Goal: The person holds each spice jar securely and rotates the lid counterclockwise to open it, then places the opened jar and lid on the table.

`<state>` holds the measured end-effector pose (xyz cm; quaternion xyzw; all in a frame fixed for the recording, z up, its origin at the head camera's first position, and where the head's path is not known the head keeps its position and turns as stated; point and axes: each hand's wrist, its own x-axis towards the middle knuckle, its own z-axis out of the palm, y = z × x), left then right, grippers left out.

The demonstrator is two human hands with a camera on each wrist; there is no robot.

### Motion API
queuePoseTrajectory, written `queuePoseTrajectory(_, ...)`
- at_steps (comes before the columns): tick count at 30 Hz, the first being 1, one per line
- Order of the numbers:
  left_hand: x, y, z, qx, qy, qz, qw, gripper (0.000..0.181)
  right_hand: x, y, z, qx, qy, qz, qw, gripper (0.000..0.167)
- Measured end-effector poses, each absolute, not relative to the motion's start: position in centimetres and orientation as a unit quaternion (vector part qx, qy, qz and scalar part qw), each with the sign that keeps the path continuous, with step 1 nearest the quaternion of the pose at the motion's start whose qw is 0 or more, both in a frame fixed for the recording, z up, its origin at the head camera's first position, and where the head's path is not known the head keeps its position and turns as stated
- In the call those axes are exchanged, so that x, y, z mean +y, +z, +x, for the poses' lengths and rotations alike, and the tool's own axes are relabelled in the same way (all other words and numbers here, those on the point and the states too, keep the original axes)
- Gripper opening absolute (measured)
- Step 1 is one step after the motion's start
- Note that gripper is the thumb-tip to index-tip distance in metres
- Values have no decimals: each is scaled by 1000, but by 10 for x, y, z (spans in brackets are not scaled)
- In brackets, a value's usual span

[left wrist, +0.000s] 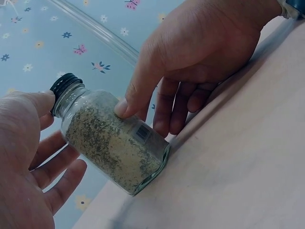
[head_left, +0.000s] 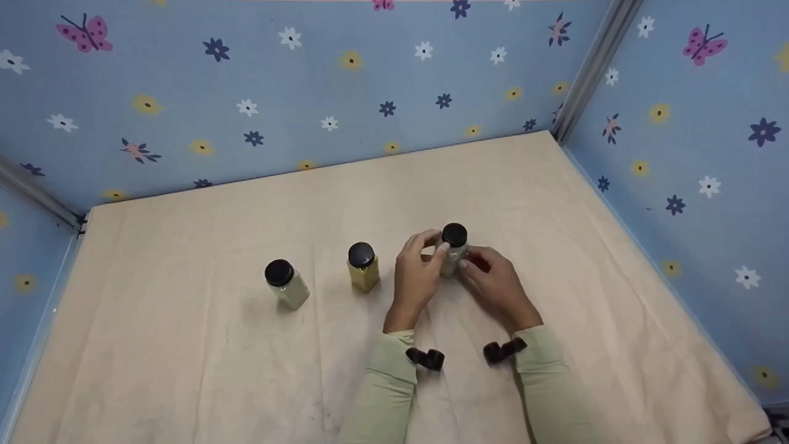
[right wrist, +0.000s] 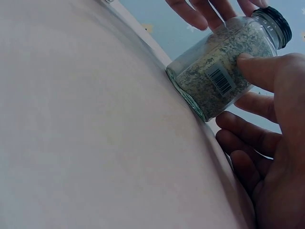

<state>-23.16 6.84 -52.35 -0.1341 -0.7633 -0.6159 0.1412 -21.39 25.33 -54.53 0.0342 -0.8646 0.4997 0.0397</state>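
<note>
A square glass jar of dried herbs (left wrist: 114,143) with a black screw cap (head_left: 455,235) stands upright on the cloth between both hands. My left hand (head_left: 414,274) pinches the cap between thumb and forefinger; its other fingers are spread beside the glass in the left wrist view. Lower down, my right hand (head_left: 498,287) holds the jar's body, its thumb (right wrist: 259,69) pressed against the glass above a barcode label (right wrist: 220,79). To the left stand a jar with yellow contents (head_left: 364,274) and a jar with pale green contents (head_left: 291,291), both black-capped and untouched.
A beige cloth (head_left: 185,345) with creases covers the table. Blue panels (head_left: 296,80) printed with flowers and butterflies rise behind it and at both sides. Black wrist mounts (head_left: 426,359) sit on the pale green sleeves (head_left: 385,394).
</note>
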Motion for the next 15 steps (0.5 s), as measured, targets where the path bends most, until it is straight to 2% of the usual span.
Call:
queuePoseTrajectory(7, 69, -524, -231, -761, -624, -131, 117, 40, 252, -545, -215, -868, 494, 24, 39, 38)
queuePoseTrajectory(15, 74, -524, -230, -773, -612, -113, 123, 47, 252, -546, -215, -873, 484, 27, 41, 40)
